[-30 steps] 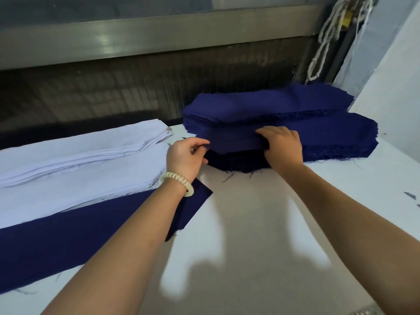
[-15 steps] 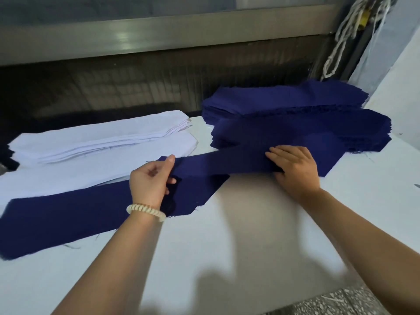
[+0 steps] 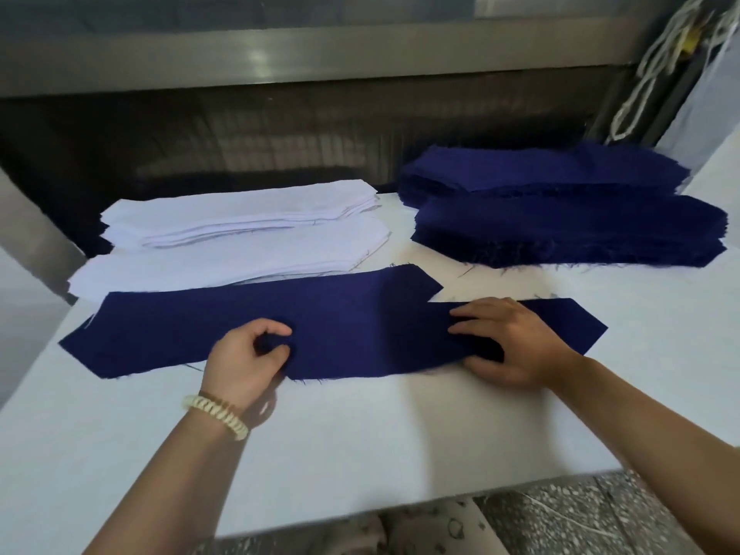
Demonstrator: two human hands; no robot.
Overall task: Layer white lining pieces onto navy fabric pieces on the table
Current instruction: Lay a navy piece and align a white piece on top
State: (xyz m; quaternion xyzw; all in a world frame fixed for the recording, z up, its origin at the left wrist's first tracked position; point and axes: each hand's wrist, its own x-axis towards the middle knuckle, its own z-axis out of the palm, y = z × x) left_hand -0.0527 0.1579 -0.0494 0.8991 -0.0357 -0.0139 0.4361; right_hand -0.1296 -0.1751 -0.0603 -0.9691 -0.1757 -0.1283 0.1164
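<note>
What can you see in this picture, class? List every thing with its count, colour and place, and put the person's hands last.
Rear navy piece: one, navy, flat in front of the white stacks.
Front navy piece: one, navy, overlapping the rear piece's right end.
Navy stacks: two, navy, back right of the table.
White lining stacks: two, white, back left.
Table: one, white, under all the fabric.
Cord: one bundle, white, hanging top right.
Bracelet: one, cream, on the left wrist.
Left hand: pinches the front navy piece's left end.
Right hand: fingers rest on the front navy piece.
</note>
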